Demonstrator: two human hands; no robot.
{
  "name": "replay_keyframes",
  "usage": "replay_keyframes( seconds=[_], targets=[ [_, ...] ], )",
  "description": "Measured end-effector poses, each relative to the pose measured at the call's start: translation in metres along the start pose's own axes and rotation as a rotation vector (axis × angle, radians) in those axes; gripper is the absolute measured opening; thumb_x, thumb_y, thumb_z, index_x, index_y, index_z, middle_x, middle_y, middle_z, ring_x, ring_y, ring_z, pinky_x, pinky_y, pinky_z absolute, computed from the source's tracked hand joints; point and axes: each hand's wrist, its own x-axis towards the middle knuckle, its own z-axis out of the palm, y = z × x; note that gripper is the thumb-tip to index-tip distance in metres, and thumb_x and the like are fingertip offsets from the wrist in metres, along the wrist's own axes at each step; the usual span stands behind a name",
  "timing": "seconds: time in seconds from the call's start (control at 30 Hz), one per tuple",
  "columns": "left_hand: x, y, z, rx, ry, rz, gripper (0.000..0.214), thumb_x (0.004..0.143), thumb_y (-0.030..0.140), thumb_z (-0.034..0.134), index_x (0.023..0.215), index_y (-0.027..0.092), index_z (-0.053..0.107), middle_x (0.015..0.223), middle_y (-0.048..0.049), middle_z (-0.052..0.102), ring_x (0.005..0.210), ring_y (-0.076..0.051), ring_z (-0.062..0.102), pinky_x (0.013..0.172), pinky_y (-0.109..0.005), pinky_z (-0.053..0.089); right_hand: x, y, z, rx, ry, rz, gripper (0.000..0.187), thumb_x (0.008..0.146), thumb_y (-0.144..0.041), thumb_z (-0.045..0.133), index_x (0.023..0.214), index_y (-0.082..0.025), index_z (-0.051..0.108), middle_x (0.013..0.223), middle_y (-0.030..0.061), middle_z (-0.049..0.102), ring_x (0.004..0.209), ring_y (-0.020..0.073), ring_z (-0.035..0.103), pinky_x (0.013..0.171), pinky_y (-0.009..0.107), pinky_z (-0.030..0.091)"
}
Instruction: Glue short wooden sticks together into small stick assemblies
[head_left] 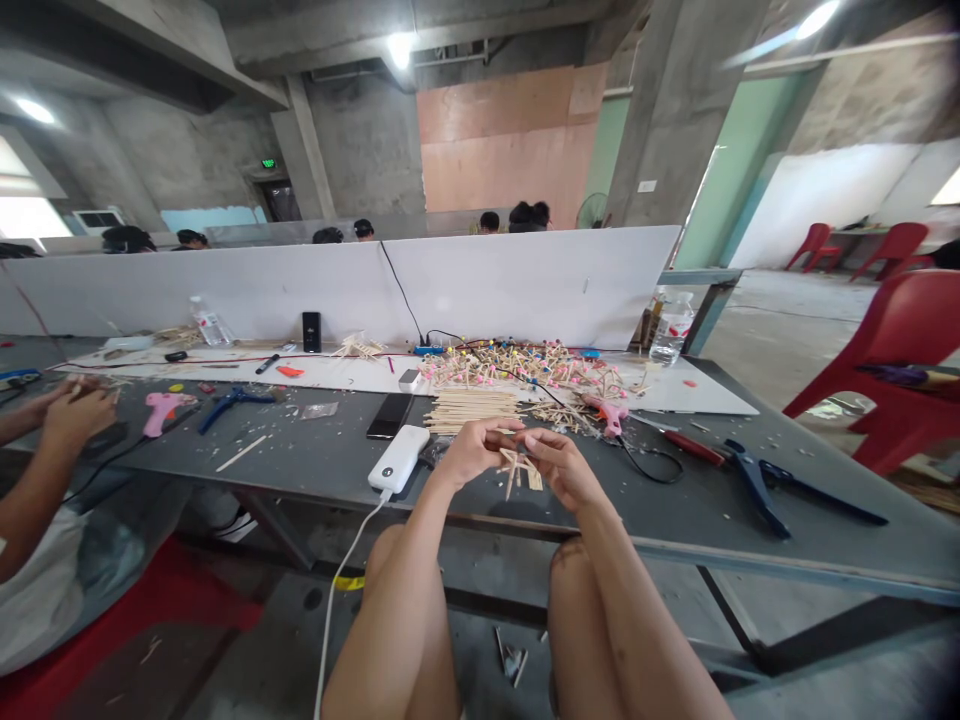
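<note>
My left hand (474,450) and my right hand (561,466) meet over the front edge of the grey table (315,462). Both are closed on a small stick figure (521,470) made of thin wooden sticks, which hangs between the fingers. A neat bundle of wooden sticks (472,408) lies just behind my hands. Behind that spreads a heap of finished stick pieces with pink tips (517,368).
A white power bank (399,458) with a cable and a black phone (388,415) lie left of my hands. A pink glue gun (611,412), red-handled pliers (694,447) and blue pliers (757,482) lie right. A co-worker's hands (71,412) work at far left. Red chairs (900,370) stand right.
</note>
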Motion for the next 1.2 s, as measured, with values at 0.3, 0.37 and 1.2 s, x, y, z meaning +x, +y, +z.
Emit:
replay_keyframes(
  seconds=[0.3,0.37,1.2],
  targets=[
    [0.008,-0.011,-0.002,0.052,0.093,0.053,0.059,0.062,0.007,0.072,0.121,0.011,0.067,0.079,-0.0032,0.072,0.067,-0.014,0.067,0.063,-0.023,0.05,0.006,0.005,0.001,-0.022,0.149,-0.149,0.033,0.064,-0.046,0.088,0.076,-0.022,0.069,0.085,0.0032,0.073,0.077,0.019,0.066,0.072,0.031,0.052],
    [0.008,-0.01,-0.002,0.113,0.14,0.073,0.056,0.066,0.011,0.073,0.121,0.012,0.067,0.08,-0.0036,0.072,0.07,-0.015,0.068,0.063,-0.022,0.05,0.009,0.006,-0.001,-0.064,0.23,-0.217,0.036,0.064,-0.049,0.088,0.072,-0.022,0.066,0.079,0.0026,0.07,0.072,0.0177,0.063,0.069,0.031,0.051],
    [0.006,-0.016,0.002,0.781,0.382,0.439,0.046,0.08,0.006,0.063,0.123,0.022,0.068,0.099,-0.0039,0.078,0.087,-0.018,0.074,0.081,-0.027,0.057,0.009,0.017,0.008,-0.413,0.311,-0.462,0.021,0.076,-0.041,0.079,0.085,-0.021,0.081,0.09,0.0078,0.074,0.086,0.0234,0.067,0.075,0.033,0.05]
  ],
)
